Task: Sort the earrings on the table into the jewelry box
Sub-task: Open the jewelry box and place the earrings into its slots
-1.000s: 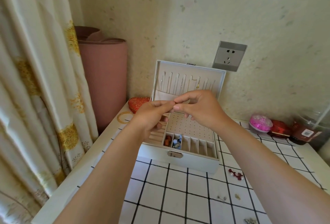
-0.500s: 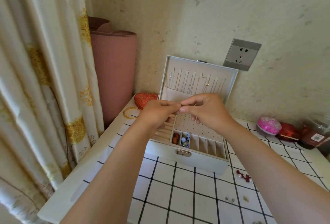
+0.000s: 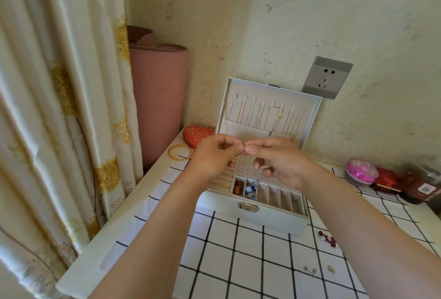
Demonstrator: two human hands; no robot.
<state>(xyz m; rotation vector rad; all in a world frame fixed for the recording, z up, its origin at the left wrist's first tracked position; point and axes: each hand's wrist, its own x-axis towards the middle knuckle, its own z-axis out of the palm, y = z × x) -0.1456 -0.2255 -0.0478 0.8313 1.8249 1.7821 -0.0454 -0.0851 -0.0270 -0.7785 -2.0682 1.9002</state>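
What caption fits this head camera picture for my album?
Left hand and right hand pinch a tiny item above the open jewelry box; red earrings lie on the checked table.

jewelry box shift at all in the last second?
No. The jewelry box lid still sits just below-left of the wall socket; only the camera view shifted.
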